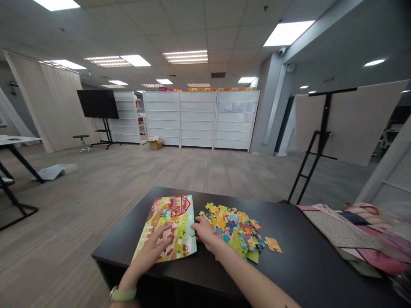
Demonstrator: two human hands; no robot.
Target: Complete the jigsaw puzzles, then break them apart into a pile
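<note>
A partly assembled farmyard jigsaw puzzle (170,229) with a red barn lies on the black table (289,239). My left hand (157,244) rests on its lower part with the fingers spread. My right hand (205,233) reaches across to the puzzle's right edge, fingertips at the border. Whether those fingers pinch a piece is hidden. Just beyond that hand lies a heap of loose colourful puzzle pieces (233,231), touching its side. One orange puzzle piece (272,244) sits apart at the heap's right. A green band watch (123,294) circles my left wrist.
Folded patterned fabric (346,235) covers the table's right end. A black easel stand (321,137) stands behind the table. Carpet surrounds it, with white shelving (195,119), a cardboard box (155,144), a wall screen (98,104) and another table (16,141) farther off.
</note>
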